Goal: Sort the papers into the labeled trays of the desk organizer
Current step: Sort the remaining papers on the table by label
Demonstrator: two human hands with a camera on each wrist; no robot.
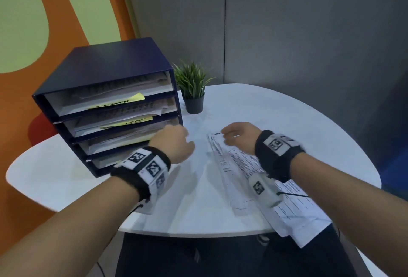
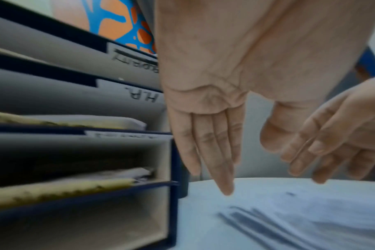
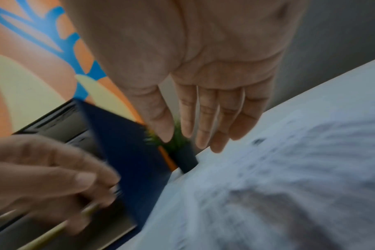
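Hovering right hand [image 1: 237,136], flat printed papers [image 1: 254,179]

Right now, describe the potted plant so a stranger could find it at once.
Start at the white table and find the dark blue desk organizer on its far left. The potted plant stands just right of it, near the table's back edge. It is the only green, spiky thing there, in a small black pot.

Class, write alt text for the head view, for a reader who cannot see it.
Two open hands, left and right, hover over a white table, the right just above a fanned stack of papers. A navy organizer with paper-filled trays stands at left, a small potted plant beside it.
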